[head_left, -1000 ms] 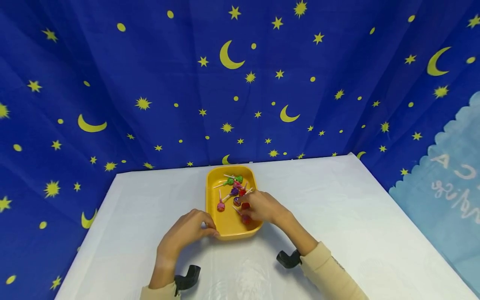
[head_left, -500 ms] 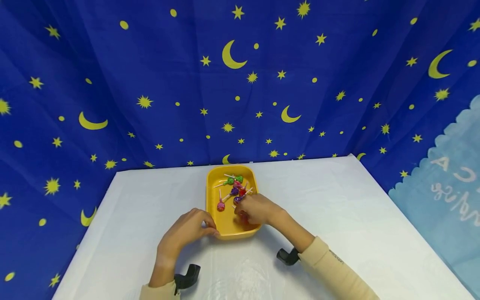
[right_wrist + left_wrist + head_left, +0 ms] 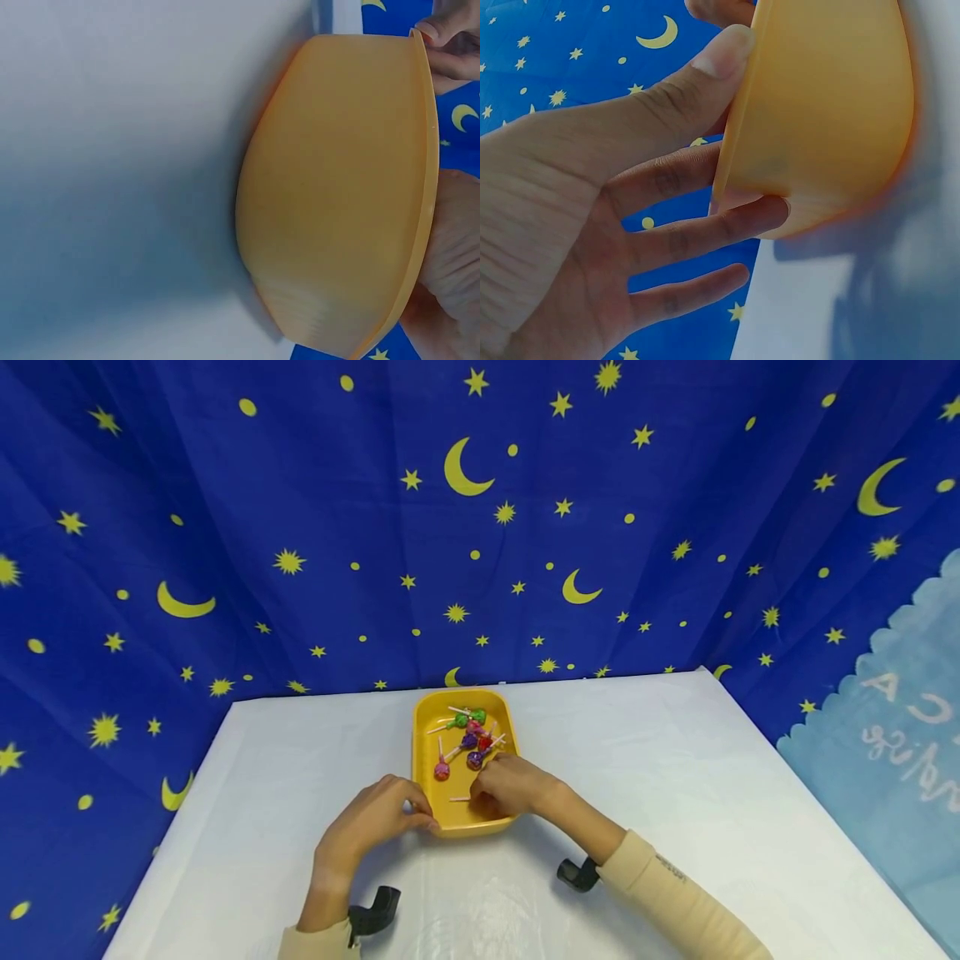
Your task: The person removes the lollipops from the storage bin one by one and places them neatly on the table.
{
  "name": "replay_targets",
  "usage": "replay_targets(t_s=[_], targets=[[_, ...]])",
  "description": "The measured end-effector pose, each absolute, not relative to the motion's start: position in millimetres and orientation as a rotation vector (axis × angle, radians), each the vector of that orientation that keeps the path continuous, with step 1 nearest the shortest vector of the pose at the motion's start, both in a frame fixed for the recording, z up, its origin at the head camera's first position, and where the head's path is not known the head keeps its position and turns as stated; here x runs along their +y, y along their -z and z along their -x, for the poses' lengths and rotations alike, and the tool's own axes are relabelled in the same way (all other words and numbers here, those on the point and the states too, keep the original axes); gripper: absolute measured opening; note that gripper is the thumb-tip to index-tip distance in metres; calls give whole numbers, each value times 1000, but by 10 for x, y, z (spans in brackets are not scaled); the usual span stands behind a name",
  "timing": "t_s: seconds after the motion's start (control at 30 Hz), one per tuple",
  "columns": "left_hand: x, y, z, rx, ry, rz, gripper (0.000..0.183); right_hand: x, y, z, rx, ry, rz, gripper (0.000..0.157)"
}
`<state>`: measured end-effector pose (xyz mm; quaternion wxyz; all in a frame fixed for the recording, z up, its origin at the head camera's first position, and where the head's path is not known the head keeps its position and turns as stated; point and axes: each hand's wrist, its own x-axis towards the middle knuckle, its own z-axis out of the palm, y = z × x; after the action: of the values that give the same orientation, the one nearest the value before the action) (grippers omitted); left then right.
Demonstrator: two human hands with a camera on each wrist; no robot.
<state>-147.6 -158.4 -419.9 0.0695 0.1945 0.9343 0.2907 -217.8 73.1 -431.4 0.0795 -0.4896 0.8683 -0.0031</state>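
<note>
A yellow tray [image 3: 422, 760] holds several wrapped lollipops. Two green ones [image 3: 469, 718] lie at its far end, a pink one [image 3: 442, 772] on the left, and purple and red ones, such as this purple lollipop [image 3: 475, 761], in the middle. My left hand [image 3: 381, 817] grips the tray's near left corner, thumb [image 3: 724, 52] on the rim and fingers along the outer wall. Inside the tray's near right part, my right hand [image 3: 512, 783] reaches down with curled fingers over a lollipop; its white stick [image 3: 460, 799] pokes out leftward. The lollipop's head and my right fingertips are hidden.
The tray stands on a white-covered table [image 3: 622, 752], near its back edge. Behind hangs a blue curtain [image 3: 322, 510] with yellow moons and stars. A light blue panel [image 3: 892, 718] is at the right. Black wrist mounts [image 3: 375, 910] sit on both forearms.
My right hand has moved slightly down and left within the tray, fingers curling in. The stick beside it has turned from slanted to nearly level. My left hand stays at the corner.
</note>
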Motion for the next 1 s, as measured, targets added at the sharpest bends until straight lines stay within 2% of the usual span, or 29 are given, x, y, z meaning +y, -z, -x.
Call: replay_targets(t_s=[0.3, 0.53, 0.83, 1.0], targets=[[-1588, 4190, 1467, 2809, -871, -565, 7, 712, 4321, 2203, 2562, 110, 1444, 7], [-1596, 4178, 1459, 2755, -886, -547, 6, 720, 4343, 2194, 2566, 143, 1421, 18], [-1632, 4208, 1418, 2809, -854, -557, 9, 703, 4329, 2180, 2503, 117, 1510, 15], [-1693, 4195, 1438, 2808, -873, -649, 8, 707, 4333, 2186, 2490, 164, 1506, 27]])
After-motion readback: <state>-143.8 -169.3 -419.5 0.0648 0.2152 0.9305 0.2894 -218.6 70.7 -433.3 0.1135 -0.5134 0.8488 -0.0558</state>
